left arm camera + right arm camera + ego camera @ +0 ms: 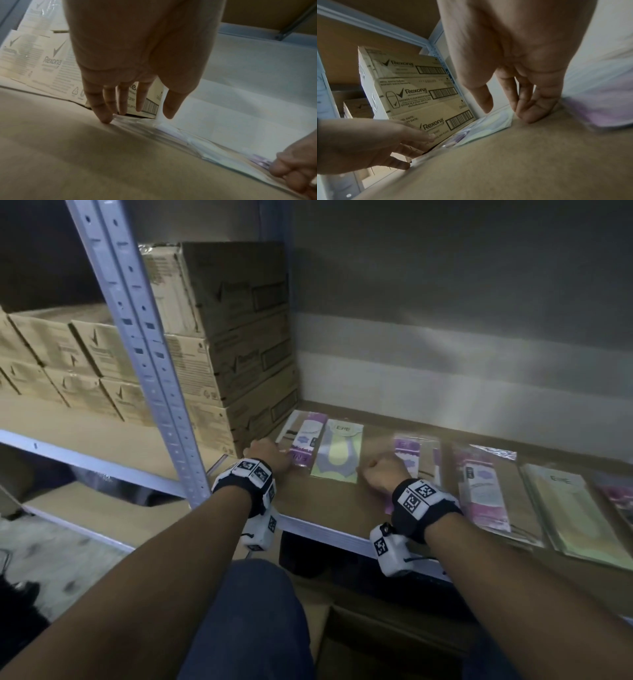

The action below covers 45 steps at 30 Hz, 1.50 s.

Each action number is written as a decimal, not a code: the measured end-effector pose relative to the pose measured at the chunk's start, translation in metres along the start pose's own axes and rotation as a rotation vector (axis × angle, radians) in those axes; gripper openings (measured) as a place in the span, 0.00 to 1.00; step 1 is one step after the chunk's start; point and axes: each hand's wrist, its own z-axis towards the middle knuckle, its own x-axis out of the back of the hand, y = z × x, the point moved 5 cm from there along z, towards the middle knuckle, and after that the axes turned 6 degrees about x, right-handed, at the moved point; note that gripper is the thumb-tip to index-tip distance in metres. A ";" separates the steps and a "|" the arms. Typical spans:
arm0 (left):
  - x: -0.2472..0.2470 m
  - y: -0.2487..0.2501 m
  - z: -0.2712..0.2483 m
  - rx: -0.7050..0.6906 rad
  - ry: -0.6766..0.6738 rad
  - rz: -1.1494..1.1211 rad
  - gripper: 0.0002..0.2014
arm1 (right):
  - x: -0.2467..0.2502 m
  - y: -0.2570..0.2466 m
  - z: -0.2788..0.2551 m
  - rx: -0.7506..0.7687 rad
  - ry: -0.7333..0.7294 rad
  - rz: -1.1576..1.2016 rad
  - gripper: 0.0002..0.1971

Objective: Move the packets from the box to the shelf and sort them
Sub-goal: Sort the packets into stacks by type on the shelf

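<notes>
Several flat packets lie in a row on the brown shelf board [325, 505]. From the left come a purple packet [306, 440], a green packet [339, 453], a blurred purple packet [416, 457], a pink one [479, 491] and a pale green one [575, 515]. My left hand [282, 455] reaches to the near corner of the left purple packet [137, 123]; its straight fingers [104, 115] touch the board there and hold nothing. My right hand [376, 470] rests its fingertips [530, 117] on the board between the green packet [491, 121] and the blurred purple packet [599, 113], holding nothing.
Stacked Rexona cartons [239, 337] stand on the shelf right behind the left hand. A grey perforated upright [147, 344] rises at the left, with more cartons [68, 361] beyond it. A dim cardboard box [376, 642] sits below the shelf edge, by my knee [246, 611].
</notes>
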 end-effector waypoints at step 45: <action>-0.037 0.079 -0.070 -0.002 -0.426 -1.071 0.11 | 0.123 0.083 -0.081 -0.212 0.425 1.133 0.13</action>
